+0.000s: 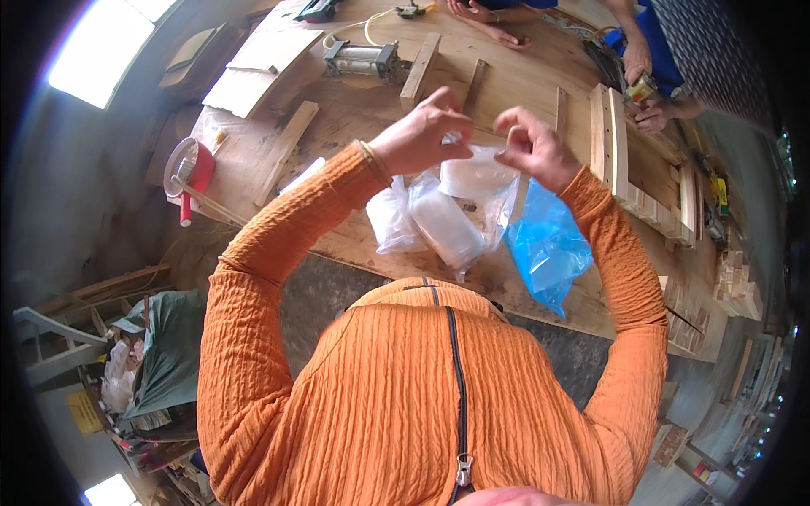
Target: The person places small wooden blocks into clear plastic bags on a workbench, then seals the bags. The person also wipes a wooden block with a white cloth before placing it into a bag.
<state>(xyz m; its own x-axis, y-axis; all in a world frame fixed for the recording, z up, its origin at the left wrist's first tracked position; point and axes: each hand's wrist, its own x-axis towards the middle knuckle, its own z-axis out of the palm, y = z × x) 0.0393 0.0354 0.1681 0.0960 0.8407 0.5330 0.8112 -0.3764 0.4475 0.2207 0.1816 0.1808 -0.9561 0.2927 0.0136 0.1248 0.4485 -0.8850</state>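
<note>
Both my hands are raised over a wooden worktable (337, 219), fingers curled toward each other. Thin clear plastic shows at the bent fingers of my left hand (428, 135), which pinch the upper part of a clear plastic bag (477, 175). My right hand (542, 152) is closed at the same bag's other side, thumb and fingertips against the film. Something whitish fills the bag. Closer to me lie two more filled clear bags, one rounded packet (445, 223) and one whiter packet (392, 221). A crumpled blue plastic bag (550, 244) sits below my right hand.
A pneumatic cylinder (363, 61) with a pale hose lies at the back. Wooden strips (419, 70) and a slatted wooden frame (620, 143) stand around. A red-handled container (190, 167) is at the left edge. Another person's hands (645, 84) work at far right; more hands (489, 24) rest at the back.
</note>
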